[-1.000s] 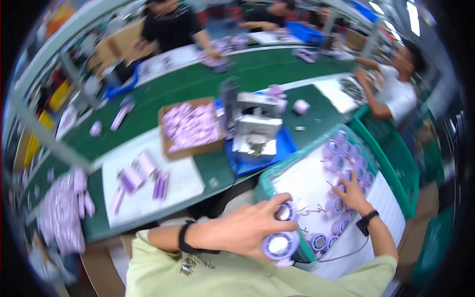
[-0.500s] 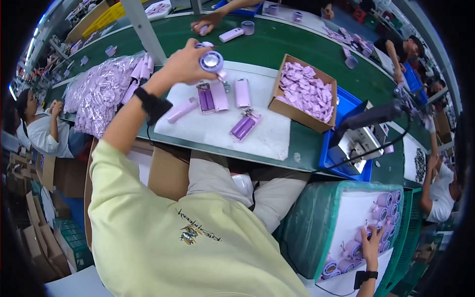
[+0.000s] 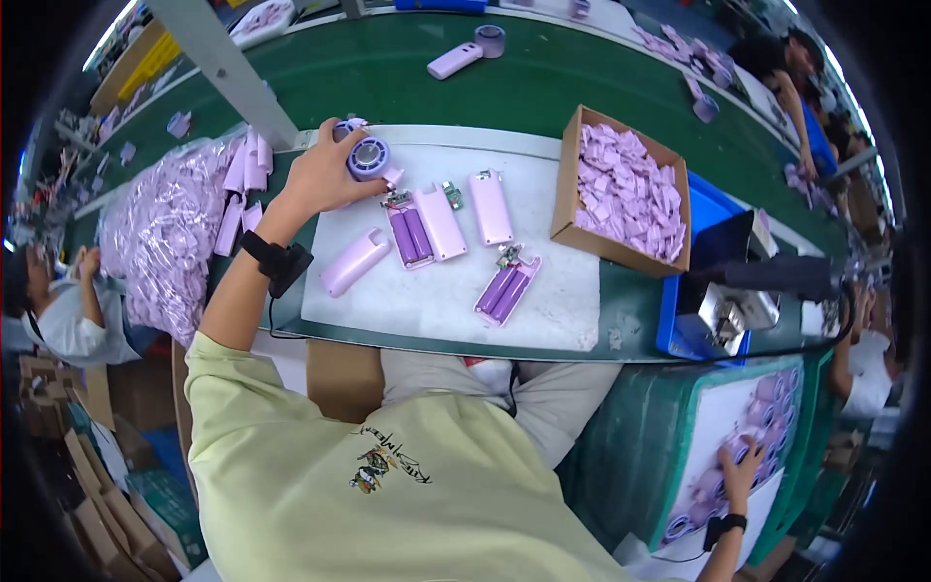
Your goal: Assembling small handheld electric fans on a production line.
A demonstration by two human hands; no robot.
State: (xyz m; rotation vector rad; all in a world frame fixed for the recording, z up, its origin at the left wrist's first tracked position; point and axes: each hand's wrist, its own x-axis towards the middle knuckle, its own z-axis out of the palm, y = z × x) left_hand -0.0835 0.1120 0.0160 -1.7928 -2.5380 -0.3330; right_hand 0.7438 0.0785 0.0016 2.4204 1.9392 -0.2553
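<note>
Nearest the camera, the right hand [image 3: 739, 472] reaches down to the low tray [image 3: 700, 441] on the person's right, which is lined with round lilac fan heads [image 3: 766, 427]; its fingers lie spread on top of them and grip nothing that can be seen, as if feeling for one piece among many kept within arm's reach. Farther out, on the white mat [image 3: 436, 301] laid over the green bench [image 3: 621, 116], the loose parts sit in a row just in front of the body: a closed lilac shell [image 3: 354, 262], an open shell with two purple cells [image 3: 410, 236], a plain cover [image 3: 490, 207] and another open cell holder [image 3: 507, 290], each apart from the next so that any one can be picked up singly. The left hand [image 3: 320, 179], with a black watch [image 3: 276, 262] on its wrist, is raised over the mat's far left corner, fingers closed around a round lilac fan head [image 3: 369, 157], face turned up toward the camera, probably for a look. Left of it lies a heap of bagged lilac parts [image 3: 160, 233]; to the right stands a cardboard box [image 3: 621, 189] of small lilac pieces, stock close by.
</note>
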